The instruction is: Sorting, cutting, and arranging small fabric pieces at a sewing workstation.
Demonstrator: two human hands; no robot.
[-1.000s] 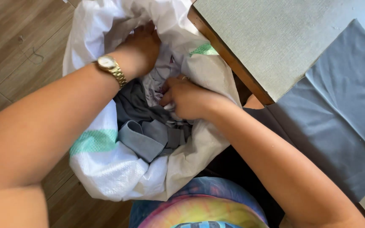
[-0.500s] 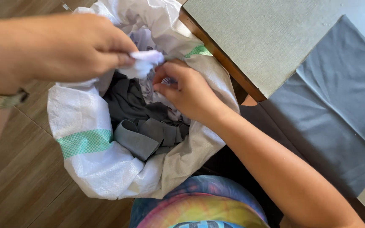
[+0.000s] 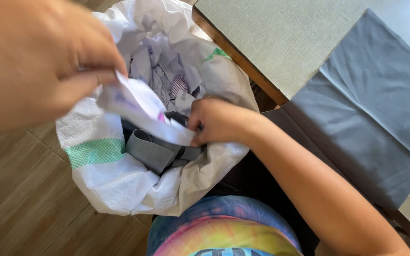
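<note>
Head view, looking down into an open sack.

- A white woven sack (image 3: 115,182) with a green checked band is seen standing open on a wooden plank floor (image 3: 20,199), just left of a table (image 3: 271,42) with a pale speckled top and brown edge.
- The left hand (image 3: 39,61) is raised close to the camera, large and blurred, at the upper left. Its fingers are pinched shut on one end of a white cloth strip (image 3: 143,111) with faint purple marks.
- The strip is stretched down and to the right, across the sack's mouth, to the right hand (image 3: 217,121). Its other end is clamped between the thumb and fingers of that hand, which is held over the sack's right rim.
- The strip is thus held taut between both hands, above the sack's contents, not lying in them.
- Inside the sack, grey folded fabric (image 3: 155,151) is seen under the strip, near the middle; crumpled white scraps (image 3: 162,66) are packed toward the far side.
- A large grey cloth (image 3: 371,104) is spread flat on the table at the right, with one corner hanging over the near edge.
- A tie-dyed shirt (image 3: 224,232) in blue, pink and yellow is seen at the bottom edge.
</note>
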